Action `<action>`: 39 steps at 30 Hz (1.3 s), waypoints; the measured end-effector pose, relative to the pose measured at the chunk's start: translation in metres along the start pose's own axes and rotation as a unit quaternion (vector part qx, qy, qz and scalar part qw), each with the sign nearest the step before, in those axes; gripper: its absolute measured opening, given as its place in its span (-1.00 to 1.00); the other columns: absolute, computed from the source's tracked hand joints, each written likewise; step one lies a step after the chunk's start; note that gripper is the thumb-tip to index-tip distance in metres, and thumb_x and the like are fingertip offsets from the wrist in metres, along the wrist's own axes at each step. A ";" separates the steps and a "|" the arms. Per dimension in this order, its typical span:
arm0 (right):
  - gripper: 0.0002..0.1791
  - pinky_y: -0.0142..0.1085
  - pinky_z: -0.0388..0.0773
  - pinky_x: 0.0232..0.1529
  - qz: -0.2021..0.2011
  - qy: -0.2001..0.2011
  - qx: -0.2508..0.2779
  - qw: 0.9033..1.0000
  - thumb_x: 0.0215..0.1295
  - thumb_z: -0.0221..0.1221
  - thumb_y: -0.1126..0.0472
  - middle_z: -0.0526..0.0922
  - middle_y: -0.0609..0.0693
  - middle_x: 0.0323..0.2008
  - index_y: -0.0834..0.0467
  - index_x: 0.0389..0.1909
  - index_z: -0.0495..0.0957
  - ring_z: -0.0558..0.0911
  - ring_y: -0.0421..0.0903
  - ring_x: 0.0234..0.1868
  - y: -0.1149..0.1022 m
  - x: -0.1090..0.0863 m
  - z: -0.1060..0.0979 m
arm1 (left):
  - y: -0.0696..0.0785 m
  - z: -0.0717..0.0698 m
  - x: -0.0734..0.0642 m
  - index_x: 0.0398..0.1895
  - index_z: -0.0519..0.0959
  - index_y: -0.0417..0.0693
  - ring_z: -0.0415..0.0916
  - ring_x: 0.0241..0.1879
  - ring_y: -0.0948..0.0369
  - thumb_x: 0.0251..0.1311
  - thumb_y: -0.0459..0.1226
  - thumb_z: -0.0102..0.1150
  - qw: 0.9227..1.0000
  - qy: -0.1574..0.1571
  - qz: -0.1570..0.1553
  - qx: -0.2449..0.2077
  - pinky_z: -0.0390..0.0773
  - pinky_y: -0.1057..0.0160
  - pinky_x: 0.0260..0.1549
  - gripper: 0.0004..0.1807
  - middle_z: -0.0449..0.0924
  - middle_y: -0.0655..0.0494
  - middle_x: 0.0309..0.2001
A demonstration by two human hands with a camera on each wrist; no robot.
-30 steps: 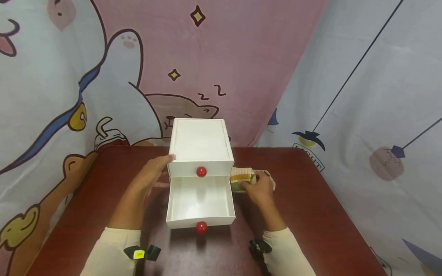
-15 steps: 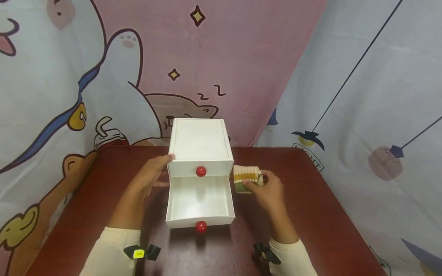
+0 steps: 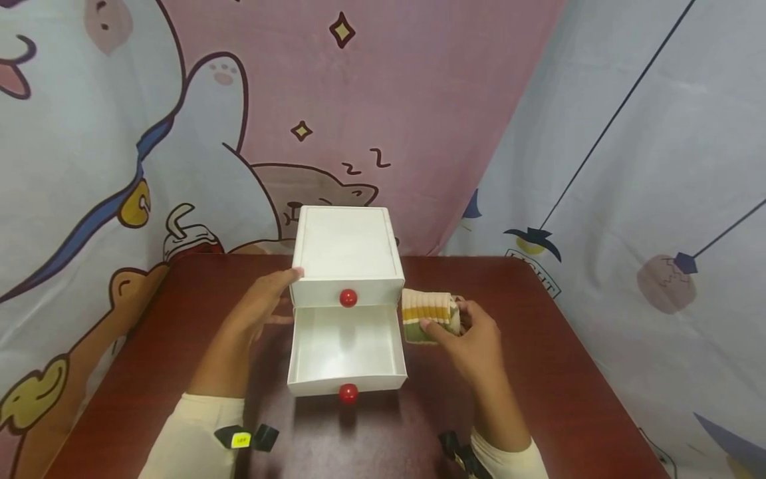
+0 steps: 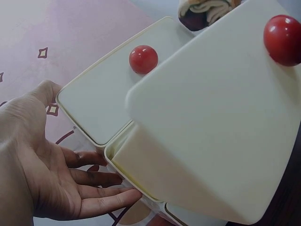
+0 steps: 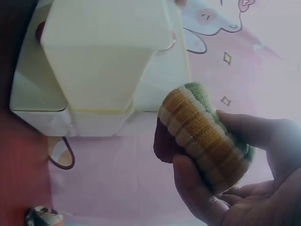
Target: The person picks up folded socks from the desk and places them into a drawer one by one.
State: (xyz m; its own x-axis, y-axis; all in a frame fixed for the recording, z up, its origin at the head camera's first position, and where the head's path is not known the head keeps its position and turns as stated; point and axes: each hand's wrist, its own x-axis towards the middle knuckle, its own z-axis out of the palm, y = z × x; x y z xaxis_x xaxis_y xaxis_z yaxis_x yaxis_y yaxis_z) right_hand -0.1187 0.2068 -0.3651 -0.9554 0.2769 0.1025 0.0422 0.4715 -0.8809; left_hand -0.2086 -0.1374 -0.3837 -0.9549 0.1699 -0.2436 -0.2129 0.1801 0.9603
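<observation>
A white drawer unit (image 3: 350,243) with red knobs stands on the table. Its upper drawer is closed; the lower drawer (image 3: 347,342) is pulled out, its floor bare. My left hand (image 3: 263,299) rests against the unit's left side, thumb at the top corner. In the left wrist view its fingers (image 4: 103,197) lie extended along the side wall. My right hand (image 3: 473,339) grips a rolled sock (image 3: 426,316) just right of the pulled-out drawer. Cream and mustard ribbed stripes, green and a maroon part show on the sock (image 5: 202,136), between thumb and fingers.
The dark red table (image 3: 556,372) stretches to both sides of the unit. Behind it hangs a cartoon-printed cloth (image 3: 431,120). A small dark, white and orange patterned patch (image 5: 44,216) shows at the right wrist view's lower left.
My right hand has shifted right and toward me with the sock in its grip, and the sock's striped side shows more. My left hand and the drawer unit have stayed in place.
</observation>
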 end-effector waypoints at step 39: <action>-0.62 -0.18 0.57 -0.08 -0.130 -0.164 -0.074 0.975 0.29 0.46 0.21 0.64 0.14 -0.10 0.31 0.00 0.59 0.59 -0.02 -0.10 -0.022 -0.027 0.089 | 0.002 -0.001 0.000 0.69 0.14 -0.33 0.19 0.64 -0.39 0.60 0.20 -0.06 1.000 -0.009 -0.004 -0.001 0.68 -0.36 0.27 -0.07 0.09 -0.35 0.72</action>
State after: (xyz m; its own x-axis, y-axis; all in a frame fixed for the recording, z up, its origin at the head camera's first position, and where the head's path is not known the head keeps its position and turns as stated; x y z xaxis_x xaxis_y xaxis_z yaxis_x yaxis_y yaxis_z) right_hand -0.1203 0.1143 -0.3898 -0.9803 -0.1398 0.1393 -0.1962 0.6118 -0.7663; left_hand -0.2090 -0.1380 -0.3814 -0.9493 0.1861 -0.2533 -0.2205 0.1801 0.9586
